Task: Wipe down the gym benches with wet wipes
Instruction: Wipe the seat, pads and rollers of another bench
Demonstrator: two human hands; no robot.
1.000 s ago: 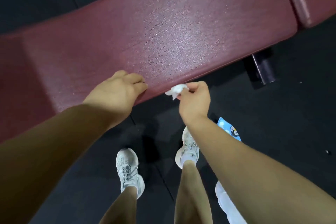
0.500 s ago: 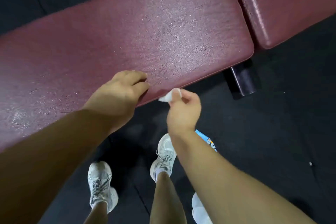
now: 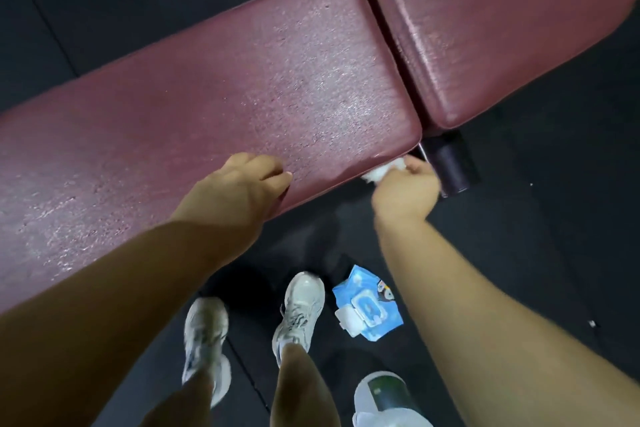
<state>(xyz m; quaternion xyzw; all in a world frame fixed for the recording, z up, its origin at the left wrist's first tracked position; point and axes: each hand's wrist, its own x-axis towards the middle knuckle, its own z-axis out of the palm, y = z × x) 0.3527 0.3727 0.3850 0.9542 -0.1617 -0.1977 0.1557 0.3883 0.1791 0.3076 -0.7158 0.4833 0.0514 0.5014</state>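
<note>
Dark rubber floor (image 3: 554, 270), seams between mats — dim light; small pale specks lie scattered right.

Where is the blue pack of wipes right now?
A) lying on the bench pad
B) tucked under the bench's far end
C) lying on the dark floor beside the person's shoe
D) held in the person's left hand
C: the blue pack of wipes lies on the dark floor just beside one shoe, while the right hand holds a crumpled wipe at the bench edge.
</note>
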